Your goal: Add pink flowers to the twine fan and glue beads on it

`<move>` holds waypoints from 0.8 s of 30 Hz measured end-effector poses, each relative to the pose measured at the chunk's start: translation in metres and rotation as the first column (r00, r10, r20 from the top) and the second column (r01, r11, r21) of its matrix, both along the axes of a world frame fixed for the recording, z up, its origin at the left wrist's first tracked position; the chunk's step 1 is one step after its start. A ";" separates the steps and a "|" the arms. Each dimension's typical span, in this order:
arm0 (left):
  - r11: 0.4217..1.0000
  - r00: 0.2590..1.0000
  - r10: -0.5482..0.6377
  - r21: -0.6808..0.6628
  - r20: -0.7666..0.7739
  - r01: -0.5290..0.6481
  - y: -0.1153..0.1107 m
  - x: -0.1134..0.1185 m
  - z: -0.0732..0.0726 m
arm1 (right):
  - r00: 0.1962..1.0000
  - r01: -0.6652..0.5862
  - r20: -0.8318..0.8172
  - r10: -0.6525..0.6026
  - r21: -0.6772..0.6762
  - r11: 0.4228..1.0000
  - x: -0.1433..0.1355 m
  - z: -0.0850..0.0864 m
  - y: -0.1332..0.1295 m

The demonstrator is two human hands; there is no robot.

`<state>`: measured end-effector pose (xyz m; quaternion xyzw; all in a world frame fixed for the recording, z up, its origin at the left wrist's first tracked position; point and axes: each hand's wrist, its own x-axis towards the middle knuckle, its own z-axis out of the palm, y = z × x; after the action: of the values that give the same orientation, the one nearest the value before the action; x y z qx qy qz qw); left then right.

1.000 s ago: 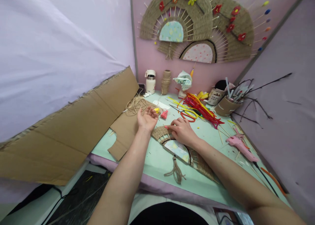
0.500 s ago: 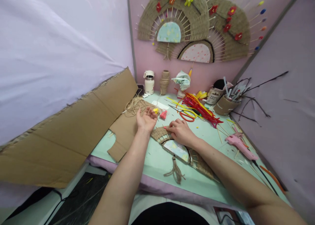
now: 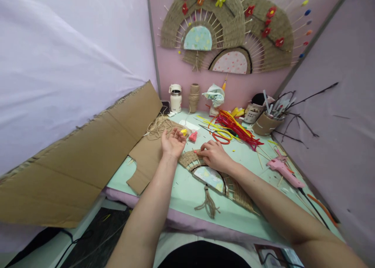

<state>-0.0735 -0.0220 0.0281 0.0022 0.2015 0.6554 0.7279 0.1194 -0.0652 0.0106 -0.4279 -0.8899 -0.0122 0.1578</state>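
A woven twine fan (image 3: 187, 158) lies on the table, with a light floral half-round panel (image 3: 209, 178) and a twine tassel (image 3: 208, 202) at its lower edge. My right hand (image 3: 216, 154) rests over the fan's upper part, fingers bent and closed, the fingertips at a small pink clay-like bit (image 3: 195, 151) near the rim. My left hand (image 3: 172, 143) is palm up left of the fan, fingers apart and loosely curled, its palm bare. Beyond its fingertips are a yellow clay-like lump (image 3: 183, 131) and a pink lump (image 3: 193, 136); whether the fingers touch the yellow one I cannot tell.
Scissors (image 3: 218, 133) and red and yellow pipe cleaners (image 3: 238, 129) lie behind the fan. A pink glue gun (image 3: 284, 170) is at right, near a pot of pens (image 3: 268, 124). Cut cardboard (image 3: 148, 162) and loose twine (image 3: 159, 125) lie left. A bottle (image 3: 175, 100) stands behind.
The whole view has shifted slightly, moving things a little to the left. Both hands keep nearly the same pose and place over the table.
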 end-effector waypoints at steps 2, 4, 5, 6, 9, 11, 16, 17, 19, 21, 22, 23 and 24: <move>1.000 1.000 0.002 -0.001 0.008 -0.002 0.000 0.000 0.000 | 1.000 0.001 -0.009 -0.001 0.001 1.000 -0.001 0.001 -0.001; 1.000 1.000 0.006 0.002 0.006 -0.006 0.000 0.000 0.001 | 0.999 0.019 -0.042 -0.018 0.024 1.000 -0.001 0.004 -0.001; 1.000 1.000 0.007 0.004 -0.003 -0.006 0.000 0.000 0.001 | 0.998 0.029 -0.060 -0.027 0.040 0.999 0.000 0.008 0.000; 1.000 1.000 0.004 0.003 -0.019 -0.004 0.000 0.000 0.001 | 0.996 0.043 -0.078 -0.039 0.055 0.998 0.003 0.012 0.002; 1.000 0.994 -0.017 0.002 -0.103 0.017 0.000 0.002 0.003 | 0.982 0.148 -0.132 -0.138 0.074 0.986 0.022 0.027 0.009; 0.999 0.979 -0.033 0.014 -0.202 0.037 -0.001 0.005 0.003 | 0.954 0.262 -0.164 -0.252 0.043 0.964 0.042 0.035 0.015; 0.993 0.677 0.062 0.116 -0.733 0.035 -0.001 0.018 -0.005 | 0.886 0.360 -0.280 -0.370 -0.087 0.929 0.087 0.030 0.025; 0.985 0.524 0.110 0.162 -0.845 0.055 0.000 0.021 -0.006 | 0.877 0.366 -0.295 -0.380 -0.101 0.925 0.091 0.026 0.026; 0.962 0.155 0.202 0.226 -0.967 0.154 0.005 0.025 -0.007 | 0.873 0.372 -0.297 -0.386 -0.104 0.922 0.094 0.019 0.027; 0.940 -0.208 0.270 0.211 -0.940 0.268 0.012 0.029 -0.004 | 0.879 0.378 -0.281 -0.386 -0.086 0.922 0.092 0.015 0.027; 0.935 -0.364 0.292 0.184 -0.884 0.304 0.017 0.031 -0.002 | 0.880 0.383 -0.272 -0.389 -0.076 0.920 0.090 0.015 0.027; 0.935 -0.496 0.302 0.152 -0.814 0.320 0.023 0.034 0.000 | 0.883 0.386 -0.261 -0.391 -0.070 0.920 0.087 0.014 0.027; 0.938 -0.602 0.301 0.118 -0.740 0.325 0.028 0.037 0.002 | 0.886 0.386 -0.251 -0.389 -0.066 0.920 0.085 0.014 0.026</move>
<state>-0.0367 0.0064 0.0299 0.7175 0.6195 0.2918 0.1276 0.2044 -0.0391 0.0247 -0.5958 -0.7583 0.0190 0.2639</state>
